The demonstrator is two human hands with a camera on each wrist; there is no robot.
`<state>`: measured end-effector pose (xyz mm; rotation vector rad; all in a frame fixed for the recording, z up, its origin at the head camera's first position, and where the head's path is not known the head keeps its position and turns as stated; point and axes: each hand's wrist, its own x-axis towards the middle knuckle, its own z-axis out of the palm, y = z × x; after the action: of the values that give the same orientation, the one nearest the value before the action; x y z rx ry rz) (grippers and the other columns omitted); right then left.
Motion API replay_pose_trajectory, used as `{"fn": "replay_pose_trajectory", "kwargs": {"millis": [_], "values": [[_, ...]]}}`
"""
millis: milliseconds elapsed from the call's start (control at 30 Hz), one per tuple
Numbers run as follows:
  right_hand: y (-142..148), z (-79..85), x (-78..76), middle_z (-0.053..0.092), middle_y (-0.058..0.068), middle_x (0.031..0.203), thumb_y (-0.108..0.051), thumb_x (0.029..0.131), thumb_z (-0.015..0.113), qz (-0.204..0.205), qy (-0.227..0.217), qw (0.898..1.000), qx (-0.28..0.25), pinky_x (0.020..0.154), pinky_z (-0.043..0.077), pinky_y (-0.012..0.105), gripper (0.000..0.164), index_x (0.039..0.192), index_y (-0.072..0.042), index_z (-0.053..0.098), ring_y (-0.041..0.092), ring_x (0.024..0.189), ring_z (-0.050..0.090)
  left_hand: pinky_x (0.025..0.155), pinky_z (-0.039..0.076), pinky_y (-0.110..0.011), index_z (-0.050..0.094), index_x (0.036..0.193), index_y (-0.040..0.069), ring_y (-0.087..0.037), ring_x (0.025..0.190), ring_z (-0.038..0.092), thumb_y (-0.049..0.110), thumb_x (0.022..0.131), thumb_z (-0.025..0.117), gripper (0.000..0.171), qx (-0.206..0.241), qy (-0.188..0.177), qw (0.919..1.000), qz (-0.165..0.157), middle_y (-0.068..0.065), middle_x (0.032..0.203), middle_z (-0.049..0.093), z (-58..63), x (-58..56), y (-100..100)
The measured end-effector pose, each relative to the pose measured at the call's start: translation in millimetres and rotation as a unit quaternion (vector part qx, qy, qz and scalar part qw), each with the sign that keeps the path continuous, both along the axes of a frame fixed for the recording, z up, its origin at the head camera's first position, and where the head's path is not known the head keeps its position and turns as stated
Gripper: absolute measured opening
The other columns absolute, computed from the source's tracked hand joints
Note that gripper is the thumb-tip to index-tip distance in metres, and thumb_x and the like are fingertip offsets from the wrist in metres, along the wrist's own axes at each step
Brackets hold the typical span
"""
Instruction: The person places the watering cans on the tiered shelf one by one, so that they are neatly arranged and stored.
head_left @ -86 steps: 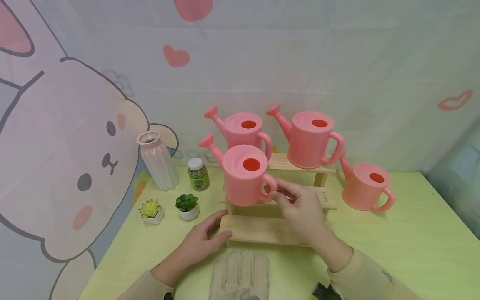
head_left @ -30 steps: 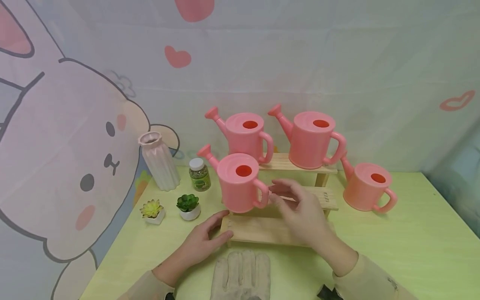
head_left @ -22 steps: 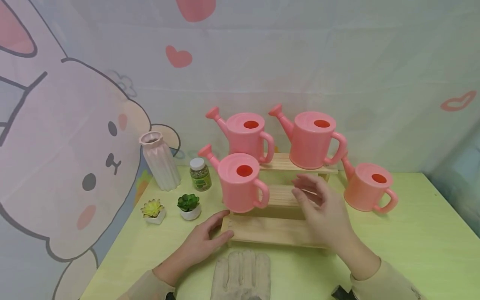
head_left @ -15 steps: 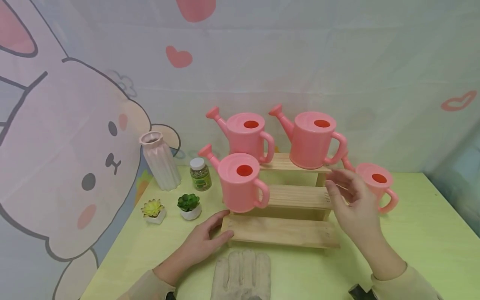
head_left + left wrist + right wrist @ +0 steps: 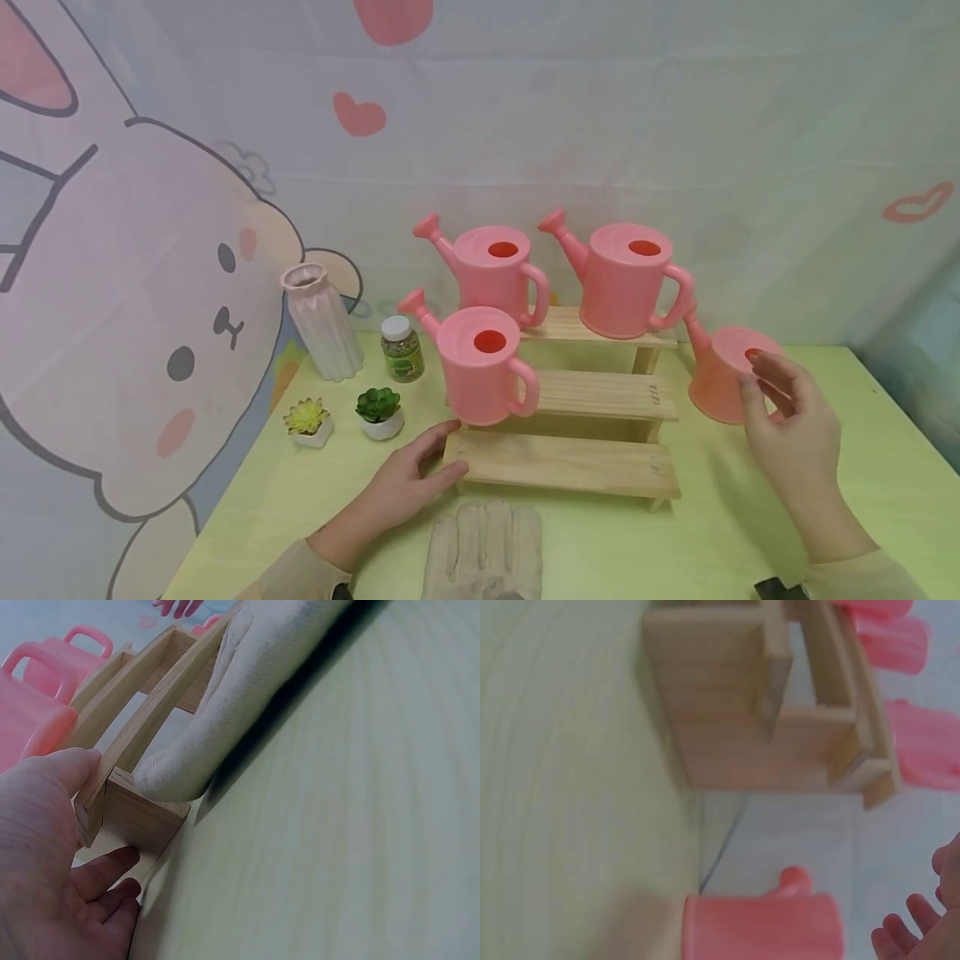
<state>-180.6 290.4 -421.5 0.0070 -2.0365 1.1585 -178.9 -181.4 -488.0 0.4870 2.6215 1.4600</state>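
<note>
My left hand [image 5: 408,479] holds the left end of the three-step wooden stand [image 5: 562,462], its thumb on the lowest board; the left wrist view shows fingers at the stand's side. My right hand [image 5: 795,421], fingers loosely bent and holding nothing, hovers before a pink watering can [image 5: 716,379] on the table, covering its handle. That can's body [image 5: 765,930] fills the bottom of the right wrist view. Another pink watering can [image 5: 480,383] sits at the left of the middle step. On the top step are a left watering can [image 5: 491,279] and a right one [image 5: 622,287].
A grey work glove [image 5: 483,546] lies in front of the stand. To the left are a ribbed vase [image 5: 322,329], a white-capped jar [image 5: 401,354], a green potted succulent [image 5: 378,412] and a yellow one [image 5: 307,421]. A printed cloth hangs behind.
The front watering can came down leftward onto the middle step, and my right hand let go of its handle. That hand then moved right to the can on the table. My left hand stayed put.
</note>
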Motion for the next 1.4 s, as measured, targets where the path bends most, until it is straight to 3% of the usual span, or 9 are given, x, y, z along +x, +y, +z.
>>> {"fn": "replay_pose_trajectory", "kwargs": {"millis": [200,367,567,767,1000,1100,1200,1233,1400], "values": [[27.1,-14.4,-5.4,0.063,-0.022,0.120,-0.015,0.091,0.076,-0.073,-0.005,0.997,0.000,0.099,0.044,0.002,0.041,0.131,-0.010,0.068,-0.015,0.112,0.053,0.121,0.040,-0.042,0.049,0.149,0.035,-0.015,0.143,0.051,0.054,0.093,0.070,0.063,-0.002,-0.005,1.0000,0.004,0.006,0.153,0.054,0.3,0.1,-0.2],[41.9,-23.5,-8.5,0.063,-0.001,0.135,-0.024,0.095,0.071,-0.102,-0.083,0.991,-0.025,0.105,0.044,0.007,0.046,0.139,-0.014,0.062,-0.011,0.118,0.052,0.120,0.041,-0.043,0.049,0.150,0.032,-0.018,0.144,0.050,0.053,0.094,0.070,0.064,-0.003,0.002,1.0000,0.003,0.007,0.155,0.051,1.1,0.8,-0.2],[53.8,-38.5,-10.4,0.054,0.006,0.154,-0.035,0.100,0.064,-0.095,-0.206,0.974,-0.025,0.103,0.044,0.008,0.059,0.154,-0.022,0.046,0.015,0.136,0.058,0.121,0.040,-0.042,0.048,0.150,0.034,-0.016,0.145,0.049,0.054,0.093,0.070,0.064,-0.004,-0.009,0.9999,0.003,0.010,0.155,0.050,1.7,1.0,0.1],[59.1,-48.0,-10.2,0.054,0.012,0.153,-0.038,0.104,0.053,-0.102,-0.249,0.963,0.017,0.106,0.046,0.017,0.059,0.159,-0.021,0.037,0.036,0.136,0.057,0.121,0.040,-0.042,0.048,0.150,0.034,-0.017,0.145,0.049,0.054,0.093,0.070,0.064,-0.005,-0.003,1.0000,0.001,0.007,0.155,0.051,1.1,1.0,0.5],[60.7,-50.8,-12.4,0.065,0.013,0.141,-0.035,0.106,0.050,-0.118,-0.252,0.959,0.048,0.095,0.048,0.006,0.050,0.154,-0.020,0.046,0.032,0.124,0.063,0.121,0.040,-0.042,0.047,0.150,0.036,-0.020,0.145,0.049,0.049,0.095,0.070,0.061,0.002,0.008,1.0000,0.000,0.004,0.156,0.050,-2.0,-0.7,0.1],[61.7,-51.0,-12.6,0.070,0.016,0.132,-0.033,0.106,0.051,-0.120,-0.246,0.960,0.065,0.076,0.042,0.007,0.046,0.147,-0.013,0.056,0.006,0.098,0.065,0.121,0.040,-0.042,0.047,0.150,0.036,-0.019,0.145,0.049,0.049,0.095,0.070,0.061,0.002,0.008,1.0000,0.000,0.004,0.156,0.051,-2.3,-1.1,-0.5],[61.9,-50.9,-11.8,0.073,0.019,0.123,-0.029,0.105,0.053,-0.122,-0.236,0.961,0.076,0.070,0.037,0.013,0.040,0.137,-0.007,0.063,-0.018,0.080,0.044,0.121,0.040,-0.041,0.047,0.149,0.038,-0.017,0.145,0.049,0.051,0.094,0.070,0.061,0.000,0.006,1.0000,-0.001,0.007,0.156,0.050,-1.9,-1.3,-0.6],[61.8,-50.8,-11.5,0.073,0.020,0.121,-0.028,0.105,0.053,-0.124,-0.235,0.961,0.078,0.069,0.037,0.015,0.039,0.135,-0.006,0.064,-0.020,0.079,0.037,0.121,0.040,-0.040,0.047,0.149,0.039,-0.016,0.145,0.048,0.052,0.094,0.070,0.061,-0.001,0.003,1.0000,0.000,0.008,0.156,0.050,-1.8,-1.4,-0.6],[59.9,-49.9,-9.6,0.074,0.017,0.122,-0.027,0.104,0.053,-0.134,-0.251,0.956,0.068,0.069,0.037,0.020,0.039,0.136,-0.007,0.064,-0.010,0.081,0.041,0.121,0.040,-0.038,0.047,0.148,0.040,-0.015,0.145,0.048,0.053,0.093,0.070,0.061,0.002,-0.005,1.0000,0.000,0.011,0.155,0.050,-1.6,-1.4,-0.2]]}}
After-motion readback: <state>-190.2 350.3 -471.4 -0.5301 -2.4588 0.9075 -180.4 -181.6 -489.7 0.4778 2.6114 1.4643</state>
